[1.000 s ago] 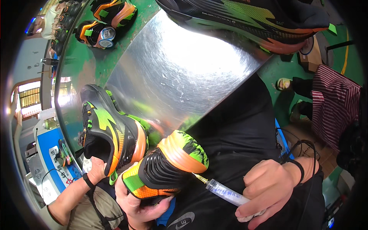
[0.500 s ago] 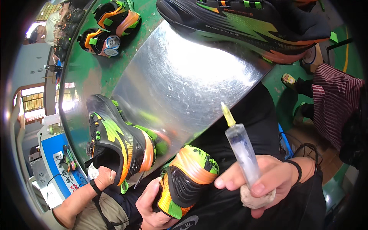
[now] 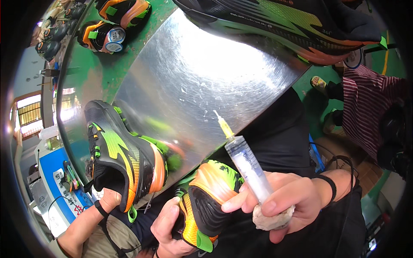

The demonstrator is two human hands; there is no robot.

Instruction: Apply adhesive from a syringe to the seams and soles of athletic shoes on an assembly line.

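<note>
My left hand grips a black sneaker with orange lining, a green pull tab and a peach-and-green sole. The sneaker is tilted with its heel end toward me. In my right hand is a clear syringe with a yellow needle tip pointing up and left, above the metal sheet. A whitish lump is pressed between the syringe's lower end and my palm. Two right fingers reach beside the sneaker's side; I cannot tell whether they touch it.
Another person's hand is at a second sneaker on the left. A shiny metal sheet covers part of the green table. A large sneaker crosses the top; a pair stands far left. A person in striped cloth is at right.
My right hand has moved left and slightly up, bringing the syringe nearer the sneaker in my left hand. The view has shifted a little.
</note>
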